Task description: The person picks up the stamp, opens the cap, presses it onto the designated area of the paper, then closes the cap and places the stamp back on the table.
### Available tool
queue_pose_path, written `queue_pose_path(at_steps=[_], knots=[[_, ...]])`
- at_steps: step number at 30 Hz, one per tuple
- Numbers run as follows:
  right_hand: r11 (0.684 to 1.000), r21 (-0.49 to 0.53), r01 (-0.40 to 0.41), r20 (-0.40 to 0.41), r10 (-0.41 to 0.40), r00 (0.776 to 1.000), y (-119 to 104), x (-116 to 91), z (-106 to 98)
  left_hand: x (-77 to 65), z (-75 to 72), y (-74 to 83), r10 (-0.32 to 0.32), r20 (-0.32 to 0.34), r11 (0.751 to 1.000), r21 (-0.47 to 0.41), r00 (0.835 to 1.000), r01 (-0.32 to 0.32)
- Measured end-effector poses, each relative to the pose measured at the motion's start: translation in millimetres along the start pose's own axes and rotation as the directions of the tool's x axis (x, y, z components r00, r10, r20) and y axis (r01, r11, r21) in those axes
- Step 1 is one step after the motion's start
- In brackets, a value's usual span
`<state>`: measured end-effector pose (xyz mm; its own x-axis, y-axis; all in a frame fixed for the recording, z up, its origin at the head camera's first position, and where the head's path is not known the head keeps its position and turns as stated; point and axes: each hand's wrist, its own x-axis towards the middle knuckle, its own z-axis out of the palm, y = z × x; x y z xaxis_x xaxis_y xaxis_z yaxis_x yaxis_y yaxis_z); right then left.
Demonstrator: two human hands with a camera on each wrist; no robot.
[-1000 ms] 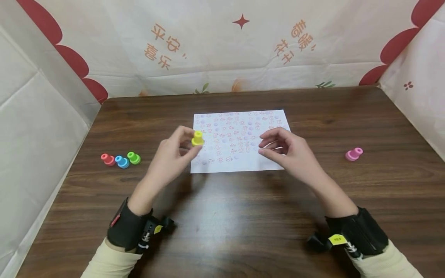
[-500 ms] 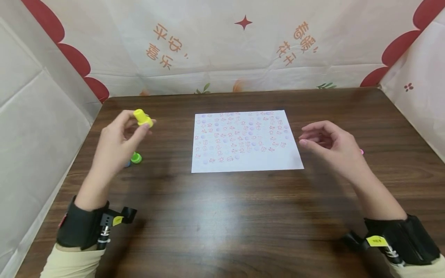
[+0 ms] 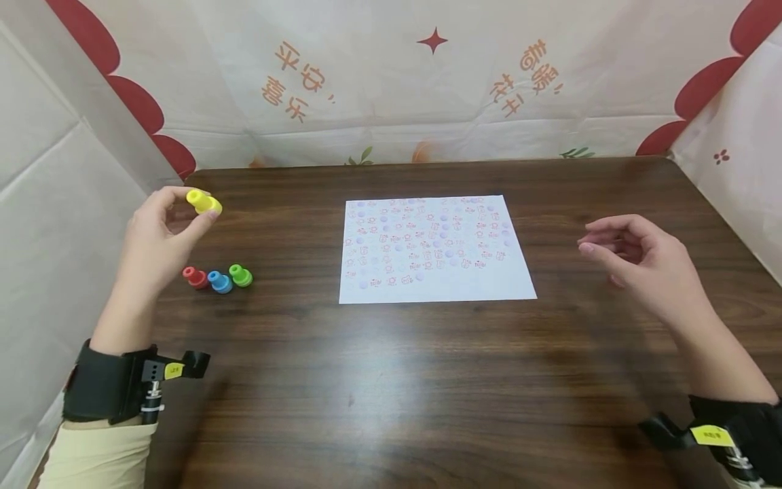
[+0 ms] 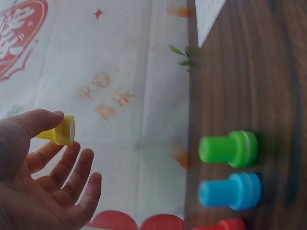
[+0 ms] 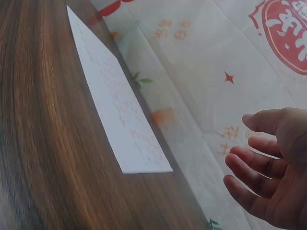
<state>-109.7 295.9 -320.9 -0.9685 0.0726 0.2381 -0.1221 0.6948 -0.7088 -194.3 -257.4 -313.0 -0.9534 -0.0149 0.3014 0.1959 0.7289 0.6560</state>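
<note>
My left hand [image 3: 146, 244] pinches a yellow stamp [image 3: 203, 202] between thumb and fingers, raised above the far left part of the table. In the left wrist view the yellow stamp's flat pale face [image 4: 71, 130] points to the right. Below that hand stand a red stamp [image 3: 195, 277], a blue stamp [image 3: 220, 282] and a green stamp [image 3: 241, 275] in a short row. My right hand [image 3: 660, 268] hovers over the right side, fingers loosely bent and holding nothing. Under its thumb shows a sliver of a pink stamp [image 3: 616, 281], mostly hidden.
A white sheet of paper [image 3: 440, 288] covered in small red and purple stamp prints lies mid-table. The dark wooden table [image 3: 391, 380] ends at a pale printed curtain [image 3: 391, 81] behind, with more pale cloth at both sides.
From over the paper, my left hand has carried the yellow stamp left, up past the row of stamps. My right hand has moved right, off the paper, and now covers most of the pink stamp.
</note>
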Motion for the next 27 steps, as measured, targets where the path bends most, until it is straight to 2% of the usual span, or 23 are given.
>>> queue_pose_path(at_steps=[6, 12, 17, 27], knots=[[1.000, -0.006, -0.011, -0.036, 0.011, 0.999, 12.8, -5.5, -8.4, 0.1, 3.7, -18.7, -0.054, 0.038, 0.997, 0.048, 0.998, 0.052], [0.998, -0.062, -0.026, -0.076, 0.021, 0.997, 24.1, -11.7, -12.3, -1.3, 13.2, -31.4, -0.041, 0.074, 0.994, 0.104, 0.996, 0.034], [0.999, -0.041, -0.034, -0.087, 0.031, 0.996, 30.0, -15.2, -15.3, -1.9, 23.7, -35.3, -0.041, 0.146, 0.986, 0.168, 0.988, 0.016], [0.993, -0.095, -0.072, -0.127, 0.059, 0.990, 40.1, -20.1, -19.2, -3.0, 42.4, -33.3, -0.060, 0.274, 0.954, 0.300, 0.960, -0.026]])
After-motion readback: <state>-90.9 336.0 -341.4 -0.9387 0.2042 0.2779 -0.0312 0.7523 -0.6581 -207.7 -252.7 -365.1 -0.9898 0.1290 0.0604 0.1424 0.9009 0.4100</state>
